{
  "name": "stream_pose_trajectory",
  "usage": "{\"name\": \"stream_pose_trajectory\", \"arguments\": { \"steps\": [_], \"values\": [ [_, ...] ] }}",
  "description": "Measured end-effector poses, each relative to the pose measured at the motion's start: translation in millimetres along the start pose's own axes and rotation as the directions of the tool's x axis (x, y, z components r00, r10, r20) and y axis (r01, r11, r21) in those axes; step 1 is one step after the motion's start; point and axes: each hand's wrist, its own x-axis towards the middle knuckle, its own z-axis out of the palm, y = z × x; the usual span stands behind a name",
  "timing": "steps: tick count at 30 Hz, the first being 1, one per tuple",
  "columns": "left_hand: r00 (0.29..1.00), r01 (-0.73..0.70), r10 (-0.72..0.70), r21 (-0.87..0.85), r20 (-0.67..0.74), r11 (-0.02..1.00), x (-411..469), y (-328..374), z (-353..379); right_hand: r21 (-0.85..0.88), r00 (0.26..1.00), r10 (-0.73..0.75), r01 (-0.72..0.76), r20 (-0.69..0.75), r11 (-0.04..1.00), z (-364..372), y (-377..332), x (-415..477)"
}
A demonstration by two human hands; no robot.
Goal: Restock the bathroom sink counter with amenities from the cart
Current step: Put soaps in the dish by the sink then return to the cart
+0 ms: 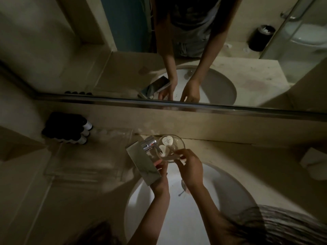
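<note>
Heart soap [167, 140] in glass bowl [178, 139], tip toward sink [177, 220], print unreadable — right hand [190, 167] pinching bowl's rim, left hand's [160, 175] hold unclear

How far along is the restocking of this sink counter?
Done: dark bottles sit by the left wall, and heart-shaped soaps lie in the glass bowl. In hand: the right hand pinches that bowl's rim behind the tap; the left hand is beside it, its grip unclear. Left: hard to say, since the cart is out of view.
</note>
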Motion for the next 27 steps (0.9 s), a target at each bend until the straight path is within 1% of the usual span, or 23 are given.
{"name": "stream_pose_trajectory", "arguments": {
  "steps": [1, 2, 3, 4, 6, 9, 10, 11, 12, 14, 16, 19, 21, 23, 27],
  "values": [
    [1.000, -0.013, 0.012, -0.051, -0.028, 0.999, -4.7, -1.0, -1.2, 0.021, 1.000, 0.011, -0.011, 0.001, 1.000, -5.2, 0.2, -5.6],
    [0.999, -0.025, 0.019, -0.151, -0.039, 0.988, -9.5, -1.9, -2.6, 0.024, 1.000, 0.017, -0.017, -0.009, 1.000, -10.6, 1.4, -12.6],
    [0.997, -0.045, 0.034, -0.176, -0.063, 0.983, -19.0, -1.4, -4.9, 0.037, 1.000, 0.022, -0.021, -0.019, 0.999, -19.4, 1.0, -22.3],
    [0.995, -0.084, 0.077, -0.112, -0.061, 0.990, -27.1, -1.6, -8.2, 0.042, 1.000, 0.025, -0.024, -0.014, 0.999, -27.2, 0.9, -31.9],
    [0.985, -0.170, 0.171, 0.091, 0.002, 0.981, -47.4, 0.7, -14.3, 0.059, 0.999, 0.033, -0.033, 0.005, 0.998, -41.9, -1.9, -49.5],
    [0.952, -0.294, 0.255, 0.281, 0.166, 0.914, -72.8, 6.8, -32.1, 0.095, 0.999, 0.038, -0.041, 0.031, 0.995, -64.2, -8.5, -79.0],
    [0.943, -0.317, 0.248, 0.360, 0.224, 0.877, -81.7, 9.6, -39.9, 0.105, 0.999, 0.034, -0.038, 0.035, 0.994, -71.3, -10.8, -90.1],
    [0.927, -0.354, 0.241, 0.455, 0.289, 0.817, -89.1, 11.6, -47.8, 0.106, 0.999, 0.023, -0.026, 0.031, 0.994, -77.2, -12.1, -99.9],
    [0.907, -0.398, 0.228, 0.543, 0.354, 0.739, -95.1, 12.8, -55.8, 0.104, 1.000, 0.013, -0.015, 0.027, 0.994, -82.2, -12.9, -108.7],
    [0.859, -0.504, 0.246, 0.653, 0.449, 0.566, -112.3, 16.1, -73.6, 0.093, 1.000, -0.010, 0.010, 0.007, 0.996, -93.2, -17.5, -128.5],
    [0.822, -0.570, 0.298, 0.716, 0.486, 0.403, -127.8, 19.6, -90.3, 0.057, 0.999, -0.043, 0.043, 0.000, 0.997, -100.0, -21.4, -146.1],
    [0.771, -0.621, 0.357, 0.747, 0.527, 0.239, -146.0, 26.0, -110.4, -0.032, 0.996, -0.084, 0.084, 0.006, 0.996, -106.0, -25.4, -166.8],
    [0.745, -0.637, 0.385, 0.753, 0.546, 0.164, -155.8, 26.7, -124.2, -0.084, 0.994, -0.112, 0.112, 0.007, 0.990, -108.3, -28.4, -178.7],
    [0.737, -0.633, 0.404, 0.763, 0.542, 0.131, -163.3, 23.3, -136.5, -0.139, 0.992, -0.128, 0.129, 0.016, 0.982, -108.9, -30.9, -189.0],
    [0.751, -0.609, 0.417, 0.781, 0.511, 0.141, -176.9, 12.0, -157.5, -0.203, 0.990, -0.127, 0.138, 0.069, 0.969, -105.9, -38.4, -207.6]
  ]
}}
